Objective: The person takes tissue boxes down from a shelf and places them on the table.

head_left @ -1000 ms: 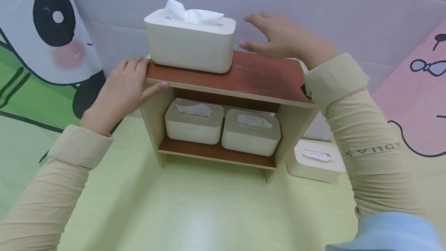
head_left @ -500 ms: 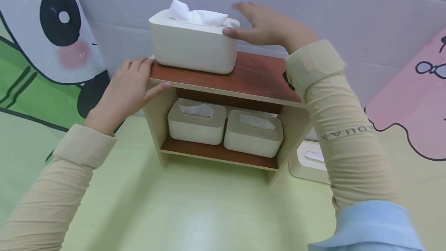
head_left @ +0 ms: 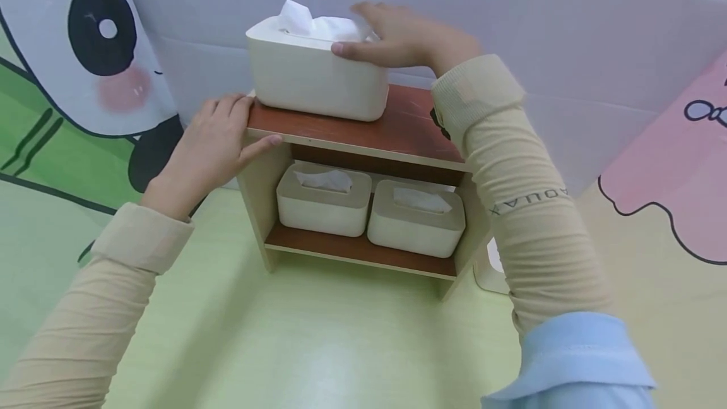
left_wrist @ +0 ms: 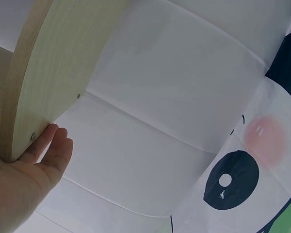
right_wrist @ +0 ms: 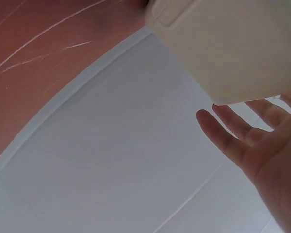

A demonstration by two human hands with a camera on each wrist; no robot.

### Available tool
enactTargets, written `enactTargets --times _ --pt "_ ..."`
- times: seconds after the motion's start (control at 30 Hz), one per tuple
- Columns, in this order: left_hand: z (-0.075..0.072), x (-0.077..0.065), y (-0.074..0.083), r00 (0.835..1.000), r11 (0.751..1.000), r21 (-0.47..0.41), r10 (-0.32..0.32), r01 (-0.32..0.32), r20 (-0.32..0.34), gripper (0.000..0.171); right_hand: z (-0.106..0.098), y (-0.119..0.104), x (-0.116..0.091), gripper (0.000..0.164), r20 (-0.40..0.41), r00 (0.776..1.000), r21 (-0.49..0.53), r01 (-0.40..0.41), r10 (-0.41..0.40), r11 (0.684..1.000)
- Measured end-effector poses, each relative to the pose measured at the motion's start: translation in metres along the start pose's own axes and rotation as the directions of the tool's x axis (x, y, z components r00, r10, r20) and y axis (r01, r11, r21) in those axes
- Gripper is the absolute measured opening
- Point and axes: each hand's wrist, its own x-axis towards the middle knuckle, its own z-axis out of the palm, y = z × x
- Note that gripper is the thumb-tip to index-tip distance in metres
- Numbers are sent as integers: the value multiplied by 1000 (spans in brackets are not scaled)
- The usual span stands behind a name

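A cream tissue box (head_left: 312, 77) with white tissue sticking up stands on the red-brown top of a small two-level shelf (head_left: 423, 122). My right hand (head_left: 411, 40) is over the right end of this box, thumb across its upper front edge. In the right wrist view its spread, nearly straight fingers (right_wrist: 223, 136) lie by the box's far side. At the shelf's top left corner rests my left hand (head_left: 212, 144), its thumb along the front edge. The left wrist view shows its fingers (left_wrist: 58, 150) lying loosely beside the pale side panel (left_wrist: 63, 68).
Two more tissue boxes, a left one (head_left: 324, 207) and a right one (head_left: 417, 226), sit on the lower board. Another tissue box (head_left: 490, 273) stands right of the shelf, mostly behind my right sleeve. A pale wall covering (head_left: 568, 36) with cartoon figures rises behind.
My right hand has moved left from beside the upper tissue box to over its right end. The left hand has stayed on the shelf corner. My right sleeve now covers most of the outer box.
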Motion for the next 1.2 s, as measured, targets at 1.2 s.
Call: enactTargets --times 1.2 --pt "1 -1 2 1000 1000 -10 2 -2 -13 77 14 -3 18 86 70 995 191 51 -65 980"
